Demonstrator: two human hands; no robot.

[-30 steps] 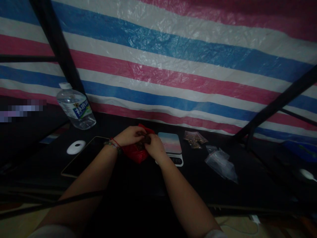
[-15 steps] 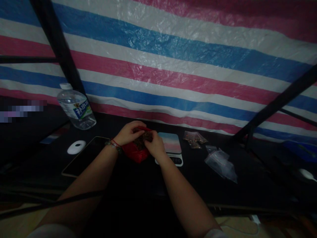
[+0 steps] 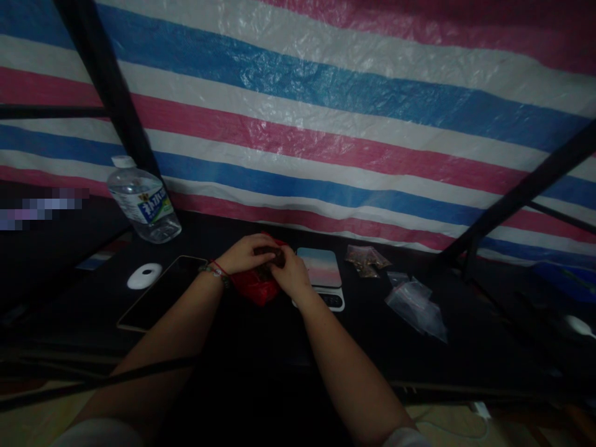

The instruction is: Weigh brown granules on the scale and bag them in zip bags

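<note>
A red plastic bag (image 3: 259,290) sits on the black table, and a dark brown clump of loose-looking material (image 3: 264,269) shows at its top. My left hand (image 3: 246,253) is closed on the clump from the left, thumb across it. From the right, my right hand (image 3: 294,273) grips the same clump, its fingertips partly hidden. Both hands are close together over the bag. Just right of them lies a small digital scale (image 3: 321,268) with a pastel blue-and-pink top and a dark display.
Small zip bags with brown bits (image 3: 367,257) and clear zip bags (image 3: 416,304) lie to the right. A tablet-like dark device (image 3: 161,295), a white oval object (image 3: 144,276) and a large clear bottle (image 3: 144,208) are on the left. Black frame bars (image 3: 112,93) flank a striped sheet.
My left fingers have shifted slightly down and curled over the brown clump. The clump appears more covered by my hands; the surrounding things stay in place.
</note>
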